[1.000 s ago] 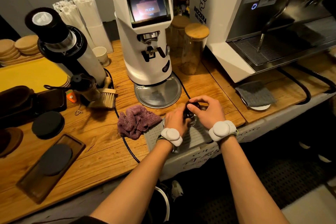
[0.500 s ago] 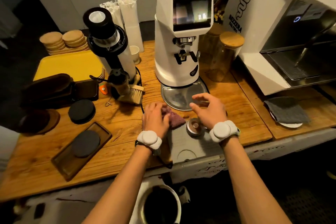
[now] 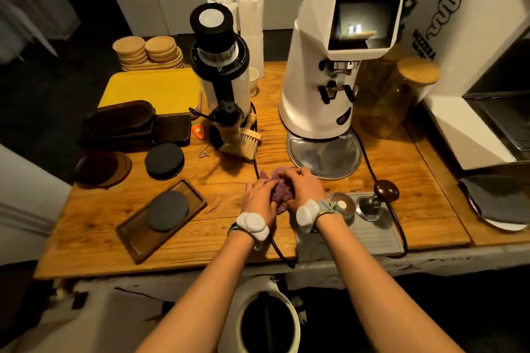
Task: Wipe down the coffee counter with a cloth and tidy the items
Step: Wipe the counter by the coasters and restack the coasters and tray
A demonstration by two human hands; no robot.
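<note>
Item 1: purple cloth (image 3: 280, 195), bunched, on the wooden table (image 3: 86, 238), just in front of the white grinder (image 3: 315, 80) base. We log L hand (image 3: 259, 195) & R hand (image 3: 304, 189) both on it, each grip clamped round the fabric.
Item 2: tamper (image 3: 379, 200), upright on grey mat (image 3: 370, 236), R of hands.
</note>
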